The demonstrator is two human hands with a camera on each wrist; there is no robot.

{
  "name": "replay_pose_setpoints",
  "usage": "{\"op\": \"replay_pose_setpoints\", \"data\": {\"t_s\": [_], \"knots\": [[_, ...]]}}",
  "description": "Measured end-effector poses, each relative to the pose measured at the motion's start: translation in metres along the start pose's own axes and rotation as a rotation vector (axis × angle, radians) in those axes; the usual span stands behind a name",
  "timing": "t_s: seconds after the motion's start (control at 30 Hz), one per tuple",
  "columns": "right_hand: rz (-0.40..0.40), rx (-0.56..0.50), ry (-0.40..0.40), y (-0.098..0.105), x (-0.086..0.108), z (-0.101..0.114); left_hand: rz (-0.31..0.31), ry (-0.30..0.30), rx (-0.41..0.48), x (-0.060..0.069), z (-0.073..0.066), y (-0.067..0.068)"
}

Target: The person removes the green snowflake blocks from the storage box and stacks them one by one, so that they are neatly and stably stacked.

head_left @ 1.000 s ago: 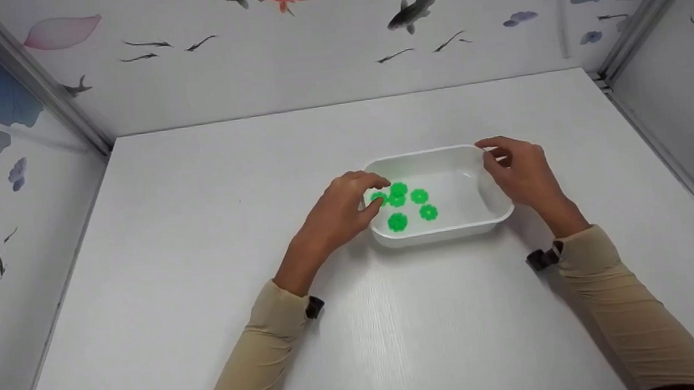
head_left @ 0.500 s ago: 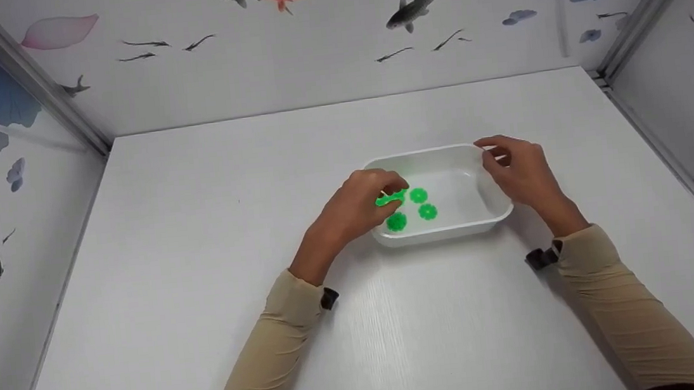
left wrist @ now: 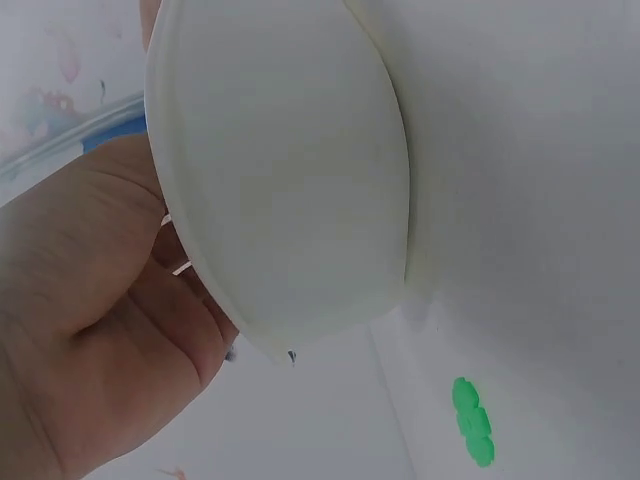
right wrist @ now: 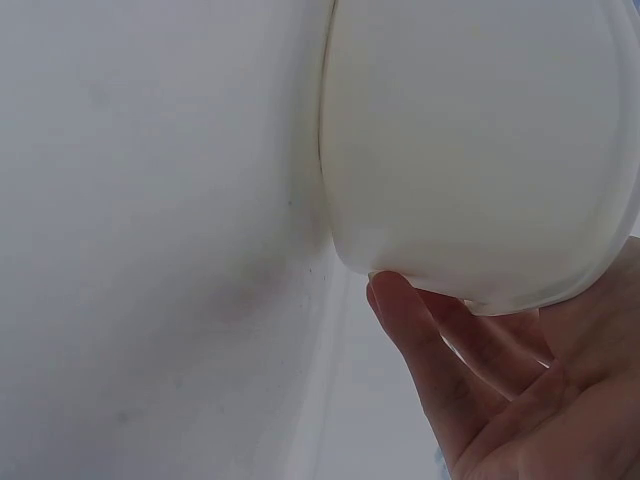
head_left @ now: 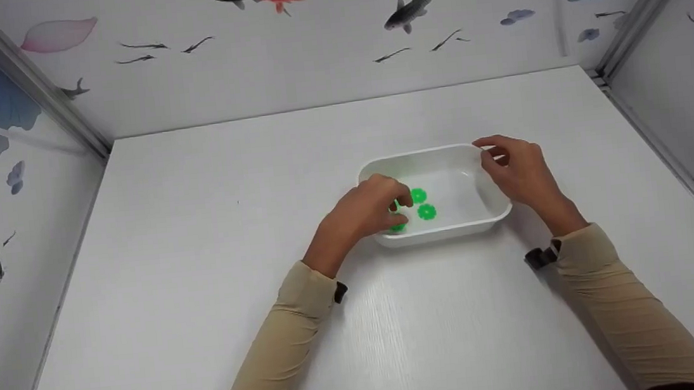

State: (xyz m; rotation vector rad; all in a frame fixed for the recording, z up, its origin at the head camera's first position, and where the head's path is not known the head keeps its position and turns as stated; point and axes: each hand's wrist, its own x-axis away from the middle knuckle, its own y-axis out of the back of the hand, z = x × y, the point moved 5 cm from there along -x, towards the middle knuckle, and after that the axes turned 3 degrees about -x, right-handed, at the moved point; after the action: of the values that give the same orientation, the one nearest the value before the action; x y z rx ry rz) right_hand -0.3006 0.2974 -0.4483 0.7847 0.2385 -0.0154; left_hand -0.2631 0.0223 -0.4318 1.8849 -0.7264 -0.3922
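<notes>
A white rectangular tub (head_left: 452, 234) stands on the table with green flower-shaped plastic pieces (head_left: 427, 212) on its floor, toward the left end. My left hand (head_left: 368, 207) reaches over the left rim, thumb and fingertips bent down and apart above the pieces. It hides some of them, and bits of green show between the fingers. My right hand (head_left: 522, 172) holds the tub's right end near the far corner. In the right wrist view, fingertips (right wrist: 395, 300) touch the outside wall. The left wrist view shows a green lobed piece (left wrist: 473, 422) on the white surface beyond the tub.
The white table (head_left: 214, 265) spreads out around the tub. Printed panels with fish (head_left: 414, 4) rise behind it and along both sides, with metal posts at the corners. Dark cameras (head_left: 541, 258) sit on both wrists.
My left hand has moved right and deeper over the tub, covering more green pieces, and its fingertips now point further down. My right hand has stayed at the tub's right end.
</notes>
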Motion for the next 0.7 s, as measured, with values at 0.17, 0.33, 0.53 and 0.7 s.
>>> {"op": "replay_pose_setpoints", "data": {"t_s": [0.17, 0.33, 0.53, 0.7], "knots": [[0.007, -0.004, -0.009, 0.0002, 0.0004, -0.0005, 0.055, 0.046, -0.121, -0.0049, -0.0036, -0.0085], [0.009, -0.007, -0.013, 0.0004, -0.0002, -0.0003, 0.048, 0.07, -0.165, -0.006, -0.0048, -0.0108], [0.012, -0.008, -0.023, 0.0005, -0.0003, -0.0016, 0.04, 0.08, -0.16, -0.0067, -0.0053, -0.0107], [0.017, -0.009, -0.024, -0.0001, 0.0008, -0.0018, 0.062, 0.09, -0.152, -0.0077, -0.0059, -0.012]]}}
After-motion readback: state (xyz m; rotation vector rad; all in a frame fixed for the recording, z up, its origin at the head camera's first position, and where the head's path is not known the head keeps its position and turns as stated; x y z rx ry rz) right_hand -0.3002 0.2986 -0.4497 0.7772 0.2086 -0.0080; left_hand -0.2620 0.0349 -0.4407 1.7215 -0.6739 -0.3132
